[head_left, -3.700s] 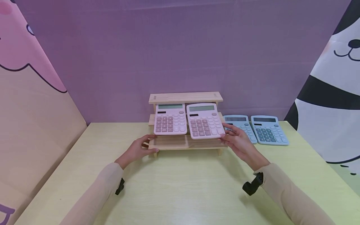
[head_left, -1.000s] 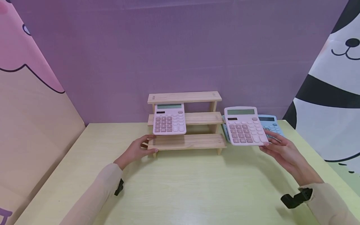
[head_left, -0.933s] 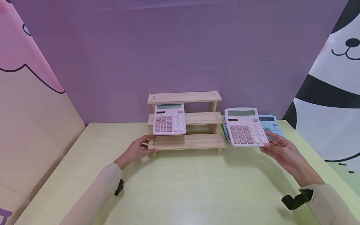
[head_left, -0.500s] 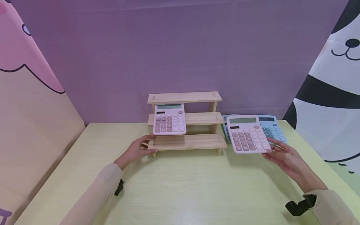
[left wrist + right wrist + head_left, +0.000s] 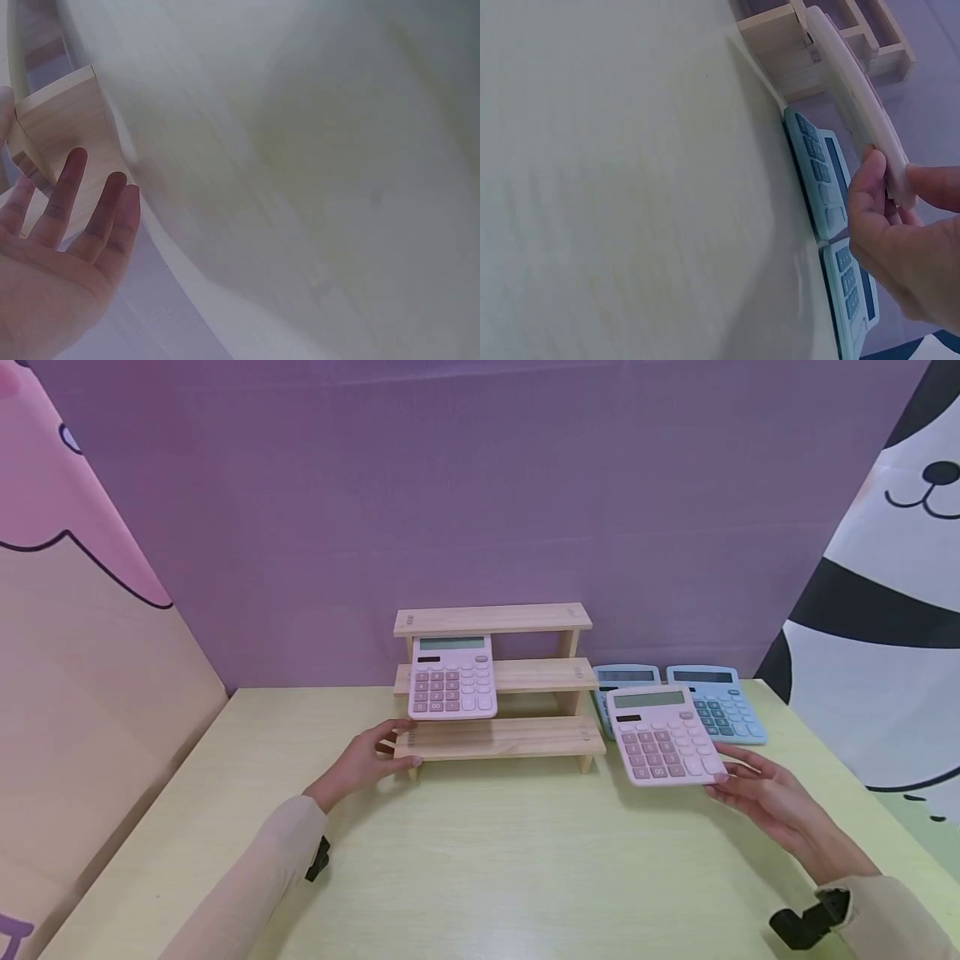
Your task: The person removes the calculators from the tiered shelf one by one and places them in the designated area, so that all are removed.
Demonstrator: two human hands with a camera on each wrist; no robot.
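My right hand (image 5: 772, 802) pinches the lower right corner of a pink calculator (image 5: 663, 735), thumb on its face and fingers beneath. The right wrist view shows this calculator edge-on, raised above the table. My left hand (image 5: 367, 760) holds the left end of the bottom step of a three-tier wooden shelf (image 5: 495, 739); its thumb is at the front edge, and other fingers extend beside the end in the left wrist view. A second pink calculator (image 5: 452, 681) leans on the middle step at the left, its lower edge on the bottom step.
Two blue calculators lie side by side right of the shelf: the left one (image 5: 626, 675) is partly hidden behind the held calculator, the right one (image 5: 723, 710) shows more fully. All stand on a pale wooden table (image 5: 480, 860) before a purple backdrop (image 5: 480, 510).
My right hand has taken the right-hand pink calculator off the shelf, moved it right, then lowered it toward the table's front. The left hand has stayed at the shelf.
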